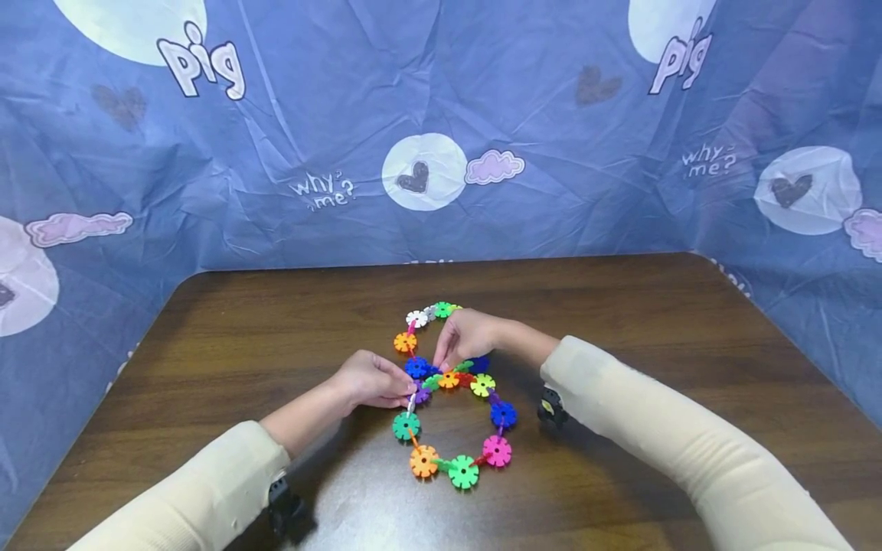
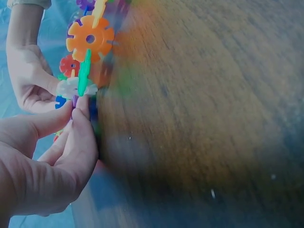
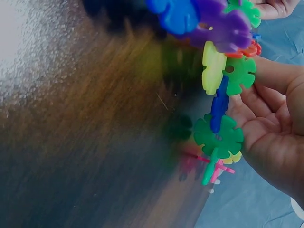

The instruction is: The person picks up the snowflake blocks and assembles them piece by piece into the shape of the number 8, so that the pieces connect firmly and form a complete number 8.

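Note:
Notched flower-shaped plastic discs are linked edge to edge into a chain of two loops on the table, meeting between the hands. My left hand (image 1: 375, 380) pinches a purple disc (image 1: 422, 394) at the left of this meeting point; its thumb and fingertip close on the purple edge in the left wrist view. My right hand (image 1: 468, 337) reaches over the far loop, its fingertips pinching at a blue link beside a blue disc (image 1: 416, 368). In the right wrist view, a green disc (image 3: 241, 76) partly hides those fingertips. An orange disc (image 1: 449, 379) lies just below them.
The near loop runs through a teal disc (image 1: 406, 426), a green disc (image 1: 463, 472) and a pink disc (image 1: 497, 451). A white disc (image 1: 416, 319) belongs to the far loop. The brown wooden table (image 1: 276, 321) ends at a blue printed cloth (image 1: 276, 115).

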`<state>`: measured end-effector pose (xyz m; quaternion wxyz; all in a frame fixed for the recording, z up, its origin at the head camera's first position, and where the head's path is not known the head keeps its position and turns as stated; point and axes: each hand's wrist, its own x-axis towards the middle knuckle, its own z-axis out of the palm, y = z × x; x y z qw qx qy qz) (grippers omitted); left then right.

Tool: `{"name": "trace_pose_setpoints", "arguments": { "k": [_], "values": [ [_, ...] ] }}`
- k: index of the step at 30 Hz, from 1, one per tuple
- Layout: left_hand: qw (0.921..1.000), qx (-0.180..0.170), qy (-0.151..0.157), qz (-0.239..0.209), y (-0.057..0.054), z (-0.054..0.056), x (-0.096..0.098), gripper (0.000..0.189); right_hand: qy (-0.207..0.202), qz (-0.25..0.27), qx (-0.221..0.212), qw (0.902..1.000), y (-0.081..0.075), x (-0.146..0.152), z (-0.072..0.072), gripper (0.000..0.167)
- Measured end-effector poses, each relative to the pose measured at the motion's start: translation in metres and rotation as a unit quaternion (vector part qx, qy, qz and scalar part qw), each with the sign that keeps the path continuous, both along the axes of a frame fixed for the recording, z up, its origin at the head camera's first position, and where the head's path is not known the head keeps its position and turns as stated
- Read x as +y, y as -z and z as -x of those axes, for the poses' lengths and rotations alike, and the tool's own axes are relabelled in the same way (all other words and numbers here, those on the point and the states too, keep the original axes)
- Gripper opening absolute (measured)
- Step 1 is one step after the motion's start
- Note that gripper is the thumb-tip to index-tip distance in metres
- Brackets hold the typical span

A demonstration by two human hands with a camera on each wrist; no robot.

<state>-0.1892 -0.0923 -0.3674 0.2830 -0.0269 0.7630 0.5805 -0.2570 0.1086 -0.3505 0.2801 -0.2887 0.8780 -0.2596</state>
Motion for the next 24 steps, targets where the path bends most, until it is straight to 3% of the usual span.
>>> {"name": "trace_pose_setpoints", "arguments": {
  "k": [9, 16, 24],
  "values": [
    [0.9998, 0.007, 0.004, 0.018, -0.001, 0.0013, -0.0004, 0.022, -0.028, 0.024, -0.03, 0.9989, 0.0027, 0.0017, 0.0032, 0.015],
    [0.9992, 0.014, 0.003, 0.037, -0.0003, 0.0002, -0.0007, 0.022, -0.026, 0.028, -0.046, 0.9982, 0.0043, 0.0006, 0.0038, 0.015],
    [0.9989, 0.02, -0.01, 0.041, 0.0031, -0.0004, -0.0042, 0.022, -0.031, 0.034, -0.026, 0.9986, 0.0035, 0.0018, 0.0022, 0.014]
  ]
}}
